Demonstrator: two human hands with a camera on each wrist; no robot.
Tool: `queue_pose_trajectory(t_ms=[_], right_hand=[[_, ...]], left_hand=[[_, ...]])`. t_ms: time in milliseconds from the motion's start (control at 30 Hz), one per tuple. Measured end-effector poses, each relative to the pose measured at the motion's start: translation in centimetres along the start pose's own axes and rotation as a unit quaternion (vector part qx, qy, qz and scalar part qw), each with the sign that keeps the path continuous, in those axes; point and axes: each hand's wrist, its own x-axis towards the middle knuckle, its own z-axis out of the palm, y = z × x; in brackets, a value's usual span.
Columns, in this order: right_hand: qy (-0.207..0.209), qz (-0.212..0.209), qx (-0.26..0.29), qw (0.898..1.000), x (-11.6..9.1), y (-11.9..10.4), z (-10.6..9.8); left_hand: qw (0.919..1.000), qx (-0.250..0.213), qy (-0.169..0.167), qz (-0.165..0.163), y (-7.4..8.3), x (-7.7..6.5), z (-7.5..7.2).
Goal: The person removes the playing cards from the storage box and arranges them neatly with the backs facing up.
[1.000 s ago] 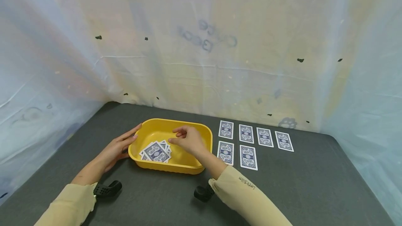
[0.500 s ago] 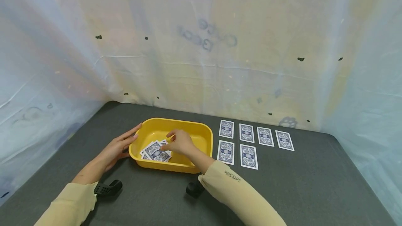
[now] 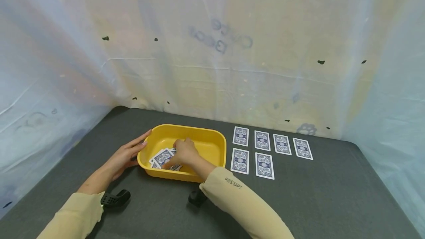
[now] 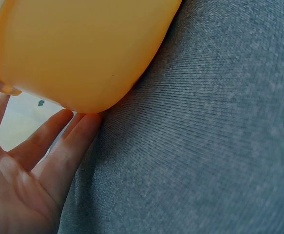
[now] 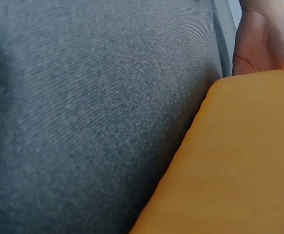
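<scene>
A yellow plastic tub (image 3: pixel 212 154) stands on the dark table, with a loose pile of blue-backed playing cards (image 3: pixel 162 158) lying in its left part. My left hand (image 3: pixel 124 159) rests against the tub's left end. In the left wrist view, the extended fingers (image 4: pixel 66 146) of that hand touch the tub's outer wall (image 4: pixel 83 53). My right hand (image 3: pixel 186 154) reaches down into the tub over the cards, thumb toward the near side. Its other fingertips are partly hidden, so whether it pinches a card cannot be made out. Only the tub wall blocks the right wrist view.
Several face-down cards lie right of the tub in two rows: a back row ending at a rightmost card (image 3: pixel 303 148), and a front row with two cards, one of them this card (image 3: pixel 264 166). A pale hanging sheet (image 3: pixel 265 47) rises behind the grey tabletop (image 3: pixel 315 202).
My right hand has moved left and down inside the tub, from above its middle onto the card pile. The left hand stays at the tub's left end.
</scene>
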Motion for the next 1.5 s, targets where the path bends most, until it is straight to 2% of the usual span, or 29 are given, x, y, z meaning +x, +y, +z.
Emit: queue_pose_trajectory(t_ms=[133, 400, 733, 933, 1167, 1267, 1500], right_hand=[[-0.002, -0.007, -0.031, 0.999, -0.1, -0.2, 0.1], [0.004, 0.005, -0.034, 0.999, -0.2, 0.2, -0.1], [0.018, 0.001, -0.026, 1.0, -0.1, 1.9, -1.1], [0.028, -0.004, 0.005, 1.0, -0.6, 2.8, -1.6], [0.039, 0.012, 0.076, 0.996, -1.7, 3.3, -2.1], [0.051, 0.016, 0.1, 0.994, -2.2, 3.5, -2.3], [0.093, -0.005, 0.141, 0.986, -3.4, 4.2, -2.7]], left_hand=[[1.0, -0.002, -0.002, 0.005, 0.1, -0.1, 0.1], [1.0, -0.004, -0.001, 0.008, 0.0, -0.1, 0.1], [0.9999, -0.006, -0.003, 0.013, -0.3, 0.0, 0.0], [0.9999, -0.007, -0.004, 0.011, -0.3, 0.0, 0.0], [1.0, -0.002, -0.001, 0.007, -0.2, 0.1, 0.1], [1.0, -0.002, 0.0, 0.003, -0.1, 0.1, 0.1], [1.0, -0.001, 0.005, -0.006, -0.2, 0.3, 0.2]])
